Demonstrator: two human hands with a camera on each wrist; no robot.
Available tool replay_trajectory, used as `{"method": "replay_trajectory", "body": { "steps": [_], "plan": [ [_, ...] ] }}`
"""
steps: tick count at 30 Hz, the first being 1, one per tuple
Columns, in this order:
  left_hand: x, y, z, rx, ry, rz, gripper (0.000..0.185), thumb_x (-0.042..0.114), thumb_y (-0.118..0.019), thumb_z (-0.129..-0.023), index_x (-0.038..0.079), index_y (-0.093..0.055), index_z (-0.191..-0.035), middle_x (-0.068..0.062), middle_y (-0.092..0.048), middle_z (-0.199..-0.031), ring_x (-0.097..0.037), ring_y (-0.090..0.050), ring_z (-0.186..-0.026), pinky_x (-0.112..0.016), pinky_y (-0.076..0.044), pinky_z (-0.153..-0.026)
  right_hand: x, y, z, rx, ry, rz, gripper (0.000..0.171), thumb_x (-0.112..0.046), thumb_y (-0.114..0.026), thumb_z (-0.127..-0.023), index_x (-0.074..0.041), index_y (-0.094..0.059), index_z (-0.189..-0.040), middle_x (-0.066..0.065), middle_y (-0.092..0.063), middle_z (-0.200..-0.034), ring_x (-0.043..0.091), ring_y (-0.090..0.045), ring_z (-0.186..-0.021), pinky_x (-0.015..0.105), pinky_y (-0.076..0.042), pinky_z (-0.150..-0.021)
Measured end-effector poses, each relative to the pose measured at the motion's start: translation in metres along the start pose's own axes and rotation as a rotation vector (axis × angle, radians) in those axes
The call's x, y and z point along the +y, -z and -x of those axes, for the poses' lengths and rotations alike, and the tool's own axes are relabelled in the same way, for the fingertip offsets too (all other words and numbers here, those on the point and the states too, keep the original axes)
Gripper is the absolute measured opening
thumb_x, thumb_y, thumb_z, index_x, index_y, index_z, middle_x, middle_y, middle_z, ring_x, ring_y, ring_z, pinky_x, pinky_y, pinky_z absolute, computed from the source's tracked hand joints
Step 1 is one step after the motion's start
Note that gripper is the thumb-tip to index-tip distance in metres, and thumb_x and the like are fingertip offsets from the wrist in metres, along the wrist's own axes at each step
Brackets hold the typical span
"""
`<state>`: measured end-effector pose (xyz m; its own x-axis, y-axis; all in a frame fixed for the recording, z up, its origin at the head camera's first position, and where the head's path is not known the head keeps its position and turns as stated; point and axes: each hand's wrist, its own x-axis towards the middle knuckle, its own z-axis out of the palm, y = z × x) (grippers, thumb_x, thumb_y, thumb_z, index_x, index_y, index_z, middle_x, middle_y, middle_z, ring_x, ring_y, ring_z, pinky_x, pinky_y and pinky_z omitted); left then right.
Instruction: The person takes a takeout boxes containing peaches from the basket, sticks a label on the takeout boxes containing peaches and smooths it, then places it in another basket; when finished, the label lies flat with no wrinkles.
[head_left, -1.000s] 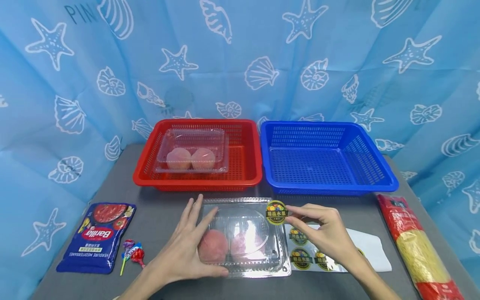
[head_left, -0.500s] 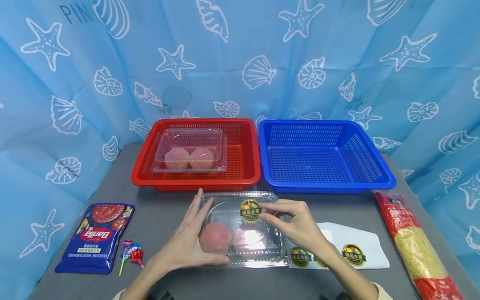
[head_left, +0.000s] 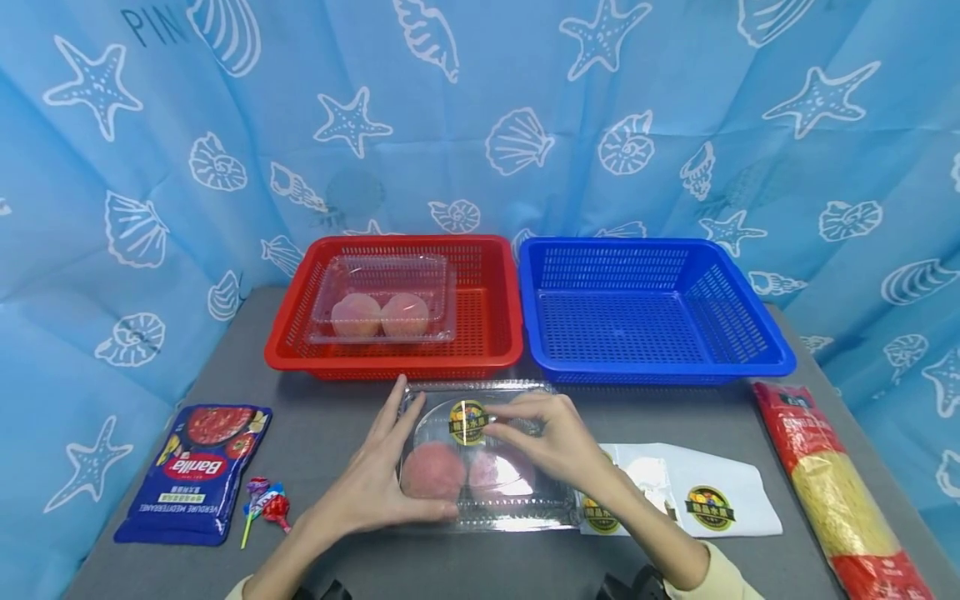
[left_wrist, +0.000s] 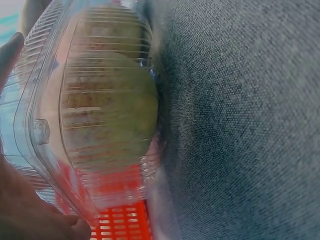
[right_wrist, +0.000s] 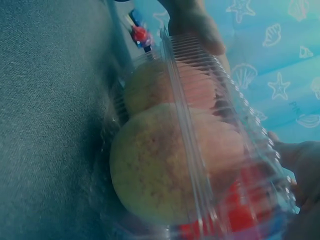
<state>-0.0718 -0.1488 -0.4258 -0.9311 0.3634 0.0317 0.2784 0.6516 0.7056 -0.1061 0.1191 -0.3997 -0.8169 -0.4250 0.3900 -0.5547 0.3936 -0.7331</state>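
A clear plastic fruit box lies on the grey table with its lid down over two pinkish peaches. My left hand rests around its left end, fingers spread near the back corner and thumb along the front rim. Over the lid, my right hand pinches a round black-and-gold fruit sticker by its right edge between thumb and forefinger. Through the box wall, the right wrist view shows a peach close up, and the left wrist view a peach from the other end.
Behind stand a red basket holding another peach box, and a blue basket. A sticker sheet lies right of the box, beside a noodle pack. Left are a sauce pouch and lollipops.
My right hand has carried the sticker leftward from the box's right edge to above the middle of the lid. My left hand stays at the box's left end.
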Motion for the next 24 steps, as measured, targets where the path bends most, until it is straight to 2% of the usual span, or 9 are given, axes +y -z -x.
{"method": "replay_trajectory", "body": {
  "steps": [7,13,19,24],
  "plan": [
    [-0.0011,0.0008,-0.0054,-0.011,0.008,0.008,0.13,0.066,-0.087,-0.064,0.024,-0.018,-0.165,0.0,0.01,-0.175,-0.045,-0.01,-0.159,-0.08,-0.032,-0.109,-0.0035,-0.003,-0.0064,-0.004,-0.026,0.084,0.025,-0.016,-0.084,-0.082,-0.009,-0.081,-0.106,0.002,-0.081,-0.093,0.015,-0.073,-0.09,0.034,-0.057,-0.09],
    [-0.0021,0.0019,-0.0081,-0.031,0.027,-0.001,0.129,0.069,-0.085,-0.064,0.029,-0.015,-0.165,0.002,0.009,-0.175,-0.044,-0.01,-0.159,-0.078,-0.032,-0.11,-0.004,-0.0051,-0.0067,0.014,-0.049,0.138,0.025,-0.019,-0.085,-0.081,-0.01,-0.081,-0.104,0.0,-0.081,-0.093,0.015,-0.072,-0.091,0.036,-0.054,-0.091],
    [-0.0016,0.003,-0.0093,-0.058,0.042,0.011,0.127,0.069,-0.084,-0.066,0.031,-0.014,-0.165,0.004,0.01,-0.174,-0.042,-0.008,-0.16,-0.078,-0.032,-0.111,-0.0018,-0.0062,-0.0054,0.032,-0.043,0.145,0.024,-0.019,-0.086,-0.081,-0.011,-0.082,-0.103,-0.001,-0.081,-0.093,0.015,-0.072,-0.091,0.036,-0.054,-0.09],
    [-0.0019,0.0036,-0.0091,-0.063,0.052,0.019,0.127,0.069,-0.084,-0.066,0.029,-0.015,-0.165,0.005,0.011,-0.174,-0.042,-0.007,-0.16,-0.079,-0.031,-0.111,-0.0026,-0.0066,-0.0059,0.046,-0.043,0.105,0.025,-0.018,-0.085,-0.081,-0.011,-0.082,-0.104,-0.001,-0.081,-0.094,0.015,-0.072,-0.091,0.035,-0.054,-0.089]
  ]
}}
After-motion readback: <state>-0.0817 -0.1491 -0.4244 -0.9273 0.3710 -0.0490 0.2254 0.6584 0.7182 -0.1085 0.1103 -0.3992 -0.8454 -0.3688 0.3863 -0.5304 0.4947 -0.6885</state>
